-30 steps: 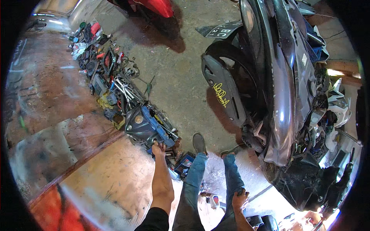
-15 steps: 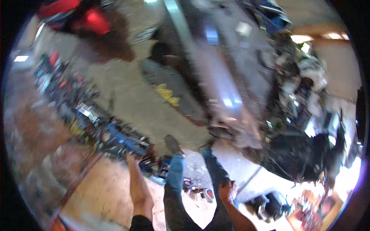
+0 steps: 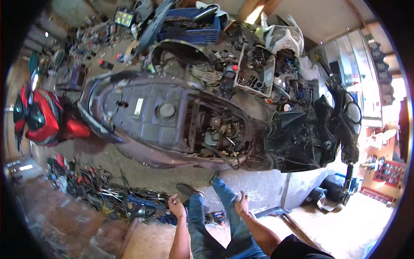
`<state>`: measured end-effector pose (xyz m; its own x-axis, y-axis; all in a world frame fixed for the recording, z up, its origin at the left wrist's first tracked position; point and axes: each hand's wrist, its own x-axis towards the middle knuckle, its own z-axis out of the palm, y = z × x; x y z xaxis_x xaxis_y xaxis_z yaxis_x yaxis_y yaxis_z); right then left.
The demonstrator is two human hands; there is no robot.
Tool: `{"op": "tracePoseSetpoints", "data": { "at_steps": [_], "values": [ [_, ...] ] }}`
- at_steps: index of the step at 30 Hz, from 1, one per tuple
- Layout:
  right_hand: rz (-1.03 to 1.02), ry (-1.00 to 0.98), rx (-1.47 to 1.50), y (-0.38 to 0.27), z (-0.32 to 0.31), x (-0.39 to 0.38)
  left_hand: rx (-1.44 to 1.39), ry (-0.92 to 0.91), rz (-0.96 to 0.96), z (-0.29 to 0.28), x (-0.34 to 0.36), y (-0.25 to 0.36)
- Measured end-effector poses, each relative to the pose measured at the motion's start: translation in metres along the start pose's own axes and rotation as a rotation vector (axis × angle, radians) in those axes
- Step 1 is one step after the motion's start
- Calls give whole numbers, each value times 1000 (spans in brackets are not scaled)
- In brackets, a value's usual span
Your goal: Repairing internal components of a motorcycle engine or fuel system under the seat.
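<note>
Head view: looking down on a stripped purple scooter (image 3: 172,121), engine bay exposed. Left hand (image 3: 176,206) hovering just beside a pile of tools and parts (image 3: 108,196) on the floor, grip loosely curled, holding nothing visible. Right hand (image 3: 241,205) resting near the knee of blue jeans (image 3: 224,220), fingers half open, empty. Red scooter (image 3: 43,116) standing at left.

Scooter (image 3: 181,125) ahead, parts pile (image 3: 108,194) left

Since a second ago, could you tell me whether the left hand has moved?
Yes. The left hand has lifted off the blue part in the floor pile it was touching, and now hangs beside the left knee.
</note>
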<state>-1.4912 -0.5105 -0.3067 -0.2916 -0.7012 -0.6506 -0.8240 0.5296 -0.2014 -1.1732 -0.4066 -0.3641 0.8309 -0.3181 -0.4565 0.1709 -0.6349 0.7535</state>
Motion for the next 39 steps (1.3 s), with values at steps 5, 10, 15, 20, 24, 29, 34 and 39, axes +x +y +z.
{"op": "tracePoseSetpoints", "data": {
  "at_steps": [5,10,15,20,24,29,34,39],
  "values": [
    [-259,361,322,-130,-66,64,-103,-174,210,38,-16,246],
    [-473,478,476,-258,-129,151,49,-535,439,133,15,354],
    [-499,484,272,-313,-137,231,567,-511,643,249,87,351],
    [-166,344,130,-330,-122,232,1104,-551,932,298,124,326],
    [-164,413,69,-334,-123,234,1123,-653,800,326,137,318],
    [-138,416,49,-333,-122,235,1241,-708,733,340,146,310],
    [-143,437,62,-335,-123,237,1013,-776,557,335,156,313],
    [-137,432,44,-331,-125,237,959,-764,479,335,151,315]
  ]
}}
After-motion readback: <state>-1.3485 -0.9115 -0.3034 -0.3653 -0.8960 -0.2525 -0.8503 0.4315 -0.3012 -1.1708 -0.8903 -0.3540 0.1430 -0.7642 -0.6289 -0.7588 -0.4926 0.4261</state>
